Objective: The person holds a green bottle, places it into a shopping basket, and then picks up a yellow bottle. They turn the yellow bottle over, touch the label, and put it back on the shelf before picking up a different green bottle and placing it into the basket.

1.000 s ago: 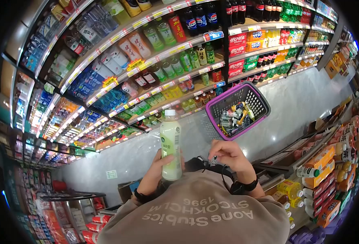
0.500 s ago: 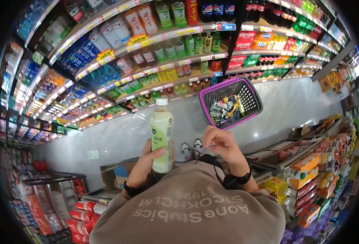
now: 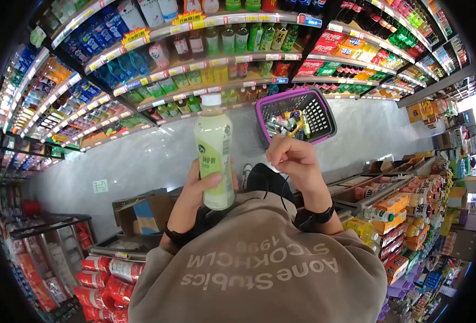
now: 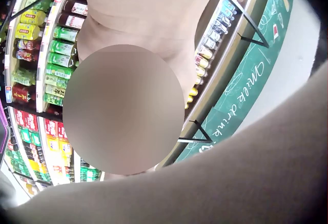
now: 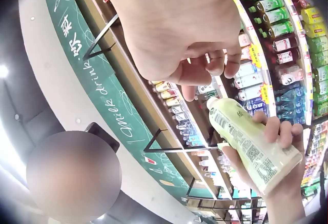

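Observation:
My left hand (image 3: 196,185) grips a pale green drink bottle (image 3: 214,148) by its lower half and holds it upright before my chest. The bottle has a white cap (image 3: 212,99) and a light green label. From the right wrist view, fingers of the left hand (image 5: 282,131) wrap the bottle (image 5: 256,144), and its barcode side shows. My right hand (image 3: 298,161) hovers beside the bottle, apart from it, fingers loosely bent and nothing visible in them. In the left wrist view, a blurred disc covers the middle and the bottle is hidden.
A purple-rimmed black shopping basket (image 3: 328,110) with several packaged items stands on the grey floor (image 3: 141,145). Ahead run drink shelves (image 3: 195,67) full of bottles. Stacked drinks (image 3: 394,215) are close on the right; a cardboard box (image 3: 141,212) and red packs (image 3: 100,280) are on the left.
The head view has shifted, so shelves and basket sit higher in it. The bottle in my left hand has risen in view. My right hand stays to its right, fingers still bent.

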A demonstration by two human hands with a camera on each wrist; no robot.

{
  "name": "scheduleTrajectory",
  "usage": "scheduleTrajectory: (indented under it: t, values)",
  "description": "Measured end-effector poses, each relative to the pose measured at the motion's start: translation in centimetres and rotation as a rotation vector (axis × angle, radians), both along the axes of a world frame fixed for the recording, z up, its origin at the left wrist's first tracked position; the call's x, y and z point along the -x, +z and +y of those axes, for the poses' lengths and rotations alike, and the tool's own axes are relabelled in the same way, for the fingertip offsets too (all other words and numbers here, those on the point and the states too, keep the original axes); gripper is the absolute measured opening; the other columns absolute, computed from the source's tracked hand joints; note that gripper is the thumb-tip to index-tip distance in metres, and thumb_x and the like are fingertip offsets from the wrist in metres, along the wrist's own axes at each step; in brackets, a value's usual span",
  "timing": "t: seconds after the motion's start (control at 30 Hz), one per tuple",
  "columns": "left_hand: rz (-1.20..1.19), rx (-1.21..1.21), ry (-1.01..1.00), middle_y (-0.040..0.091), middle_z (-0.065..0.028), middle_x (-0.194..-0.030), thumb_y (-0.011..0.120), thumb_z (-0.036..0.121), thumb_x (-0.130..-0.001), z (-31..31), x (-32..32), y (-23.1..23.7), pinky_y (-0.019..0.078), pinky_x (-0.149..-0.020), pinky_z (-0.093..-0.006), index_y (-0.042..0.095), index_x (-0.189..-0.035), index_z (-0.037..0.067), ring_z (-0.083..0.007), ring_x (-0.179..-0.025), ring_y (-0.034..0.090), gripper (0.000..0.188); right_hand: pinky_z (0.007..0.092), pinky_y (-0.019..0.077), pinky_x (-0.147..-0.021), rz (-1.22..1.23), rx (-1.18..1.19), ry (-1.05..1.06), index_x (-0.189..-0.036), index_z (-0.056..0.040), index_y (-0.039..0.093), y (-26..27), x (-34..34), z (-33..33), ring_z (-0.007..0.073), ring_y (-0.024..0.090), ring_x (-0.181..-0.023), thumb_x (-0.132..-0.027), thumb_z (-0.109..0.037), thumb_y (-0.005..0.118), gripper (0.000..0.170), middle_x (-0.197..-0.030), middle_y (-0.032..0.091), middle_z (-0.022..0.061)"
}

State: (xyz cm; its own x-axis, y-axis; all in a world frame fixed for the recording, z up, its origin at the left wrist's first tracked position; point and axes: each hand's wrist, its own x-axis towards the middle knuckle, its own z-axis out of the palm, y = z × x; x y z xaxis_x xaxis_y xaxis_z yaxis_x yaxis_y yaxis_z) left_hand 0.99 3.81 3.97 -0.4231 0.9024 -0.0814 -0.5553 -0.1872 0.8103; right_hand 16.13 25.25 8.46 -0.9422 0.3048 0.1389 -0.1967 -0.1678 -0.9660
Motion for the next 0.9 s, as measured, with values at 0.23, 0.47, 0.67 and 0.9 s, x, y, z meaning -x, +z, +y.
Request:
scheduleTrajectory:
  t: [0.23, 0.47, 0.67, 0.9]
  values:
    - [-0.03, -0.049, -0.017, 0.066, -0.0186, -0.097, 0.079, 0.037, -0.08, -0.7, -0.8, -0.7, 0.0607, -0.074, -0.0432, 0.051, -0.126, -0.007, -0.0291, -0.086, 0.07, 0.069, 0.0319, 0.0382, -0.075, 0.046, 0.045, 0.085, -0.08, -0.0028, 0.06, -0.3, 0.3, -1.0, 0.0208, 0.049, -0.082, -0.07, 0.009, 0.056, 0.017, -0.08, 0.052, 0.0063]
    - [-0.133, -0.07, -0.012, 0.063, -0.0176, -0.097, 0.078, 0.039, -0.08, -0.3, -2.2, -1.3, 0.0607, -0.072, -0.044, 0.05, -0.128, -0.006, -0.0296, -0.084, 0.07, 0.071, 0.0277, 0.0357, -0.068, 0.124, -0.032, 0.067, -0.077, 0.0, 0.061, -1.2, -0.8, -0.2, 0.0161, 0.049, -0.078, -0.068, 0.017, 0.049, 0.023, -0.084, 0.054, 0.0058]
    - [-0.114, -0.091, 0.004, 0.062, -0.0171, -0.099, 0.076, 0.041, -0.081, 0.7, -2.5, -0.4, 0.0613, -0.069, -0.0436, 0.05, -0.128, -0.006, -0.0298, -0.082, 0.07, 0.072, 0.0273, 0.0375, -0.07, 0.126, -0.006, 0.038, -0.077, 0.0008, 0.06, -1.0, -2.0, -0.1, 0.0165, 0.05, -0.079, -0.066, 0.019, 0.048, 0.025, -0.084, 0.053, 0.0066]
    - [-0.143, -0.074, -0.042, 0.066, -0.0192, -0.091, 0.077, 0.043, -0.079, 0.9, -2.3, -1.0, 0.0617, -0.071, -0.0418, 0.051, -0.126, -0.005, -0.029, -0.08, 0.071, 0.072, 0.0272, 0.0368, -0.07, 0.128, 0.033, -0.003, -0.076, 0.0, 0.059, -1.5, -2.4, -0.3, 0.0164, 0.05, -0.078, -0.067, 0.02, 0.047, 0.024, -0.083, 0.054, 0.0064]
